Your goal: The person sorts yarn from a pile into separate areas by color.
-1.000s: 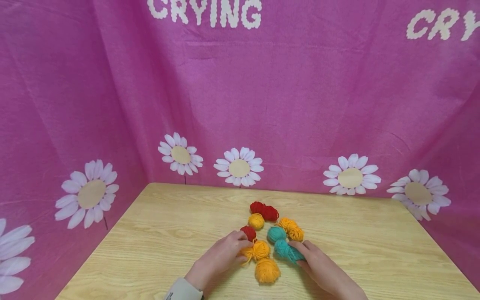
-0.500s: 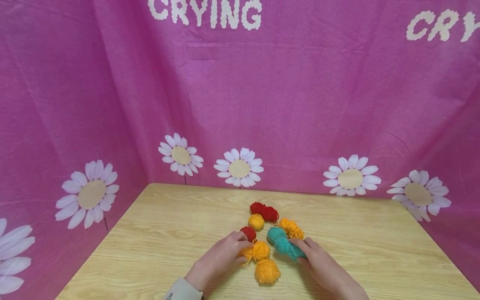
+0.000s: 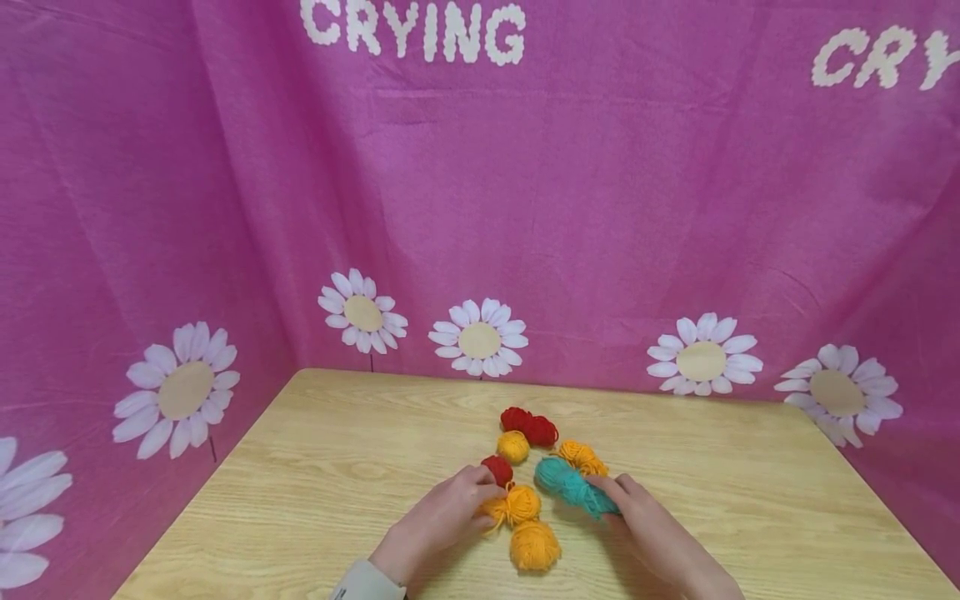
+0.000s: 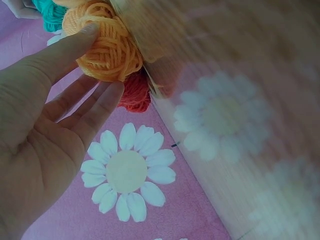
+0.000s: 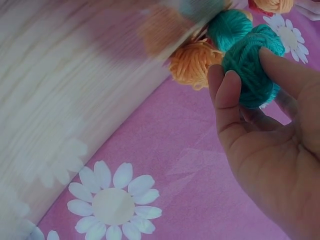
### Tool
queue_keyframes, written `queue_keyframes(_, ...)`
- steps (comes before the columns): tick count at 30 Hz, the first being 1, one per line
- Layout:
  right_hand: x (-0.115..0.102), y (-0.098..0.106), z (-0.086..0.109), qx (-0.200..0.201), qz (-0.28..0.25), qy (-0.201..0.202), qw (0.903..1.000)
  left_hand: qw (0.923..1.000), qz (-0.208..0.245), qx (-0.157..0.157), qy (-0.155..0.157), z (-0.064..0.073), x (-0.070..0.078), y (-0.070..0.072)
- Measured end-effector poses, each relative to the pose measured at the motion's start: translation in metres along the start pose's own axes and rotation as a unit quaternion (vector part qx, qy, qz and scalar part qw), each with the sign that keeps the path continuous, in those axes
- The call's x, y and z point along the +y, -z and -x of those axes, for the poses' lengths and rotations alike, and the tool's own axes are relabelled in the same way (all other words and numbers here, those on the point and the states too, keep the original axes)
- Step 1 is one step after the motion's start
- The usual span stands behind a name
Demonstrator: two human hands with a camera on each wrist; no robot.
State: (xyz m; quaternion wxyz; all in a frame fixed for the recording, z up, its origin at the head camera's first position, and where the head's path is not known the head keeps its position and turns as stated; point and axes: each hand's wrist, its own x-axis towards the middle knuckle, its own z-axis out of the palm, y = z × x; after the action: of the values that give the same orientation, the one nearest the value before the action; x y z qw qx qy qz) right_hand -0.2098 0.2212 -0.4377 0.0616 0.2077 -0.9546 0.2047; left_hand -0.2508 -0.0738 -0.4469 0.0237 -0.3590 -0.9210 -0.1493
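My left hand (image 3: 442, 518) holds an orange ball of yarn (image 4: 110, 47) between thumb and fingertips, as the left wrist view shows. From above, that hand covers part of the yarn, and another orange ball (image 3: 523, 503) sits just right of its fingers. A teal bundle of yarn (image 3: 570, 485) with two rounded lobes lies to the right. My right hand (image 3: 654, 529) grips its near lobe (image 5: 255, 67), thumb on one side and fingers on the other. The far teal lobe (image 5: 230, 29) lies beside an orange yarn bundle (image 5: 195, 64).
Beyond my left fingers is a red ball of yarn (image 3: 498, 470), with a yellow-orange ball (image 3: 513, 447) and a red bundle (image 3: 529, 426) farther back. Nearest me lies a large orange ball (image 3: 535, 547). A pink daisy-print cloth (image 3: 585, 208) hangs behind the wooden table (image 3: 337, 450).
My right hand has shifted slightly right and away from me, swinging the near end of the teal yarn bundle with it. My left hand stays in place.
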Motion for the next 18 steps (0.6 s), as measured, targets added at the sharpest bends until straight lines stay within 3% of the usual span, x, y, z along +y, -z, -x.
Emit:
queue_keyframes(11, 0.0028, 0.0037, 0.0029, 0.008, 0.001, -0.021, 0.9997, 0.9998, -0.006, 0.011, -0.017, 0.0012, 0.0004, 0.0005)
queue_keyframes(18, 0.0041, 0.0087, 0.0027, -0.02, -0.023, -0.052, 0.9982, 0.9999, -0.006, 0.011, -0.011, 0.0017, 0.0011, 0.0)
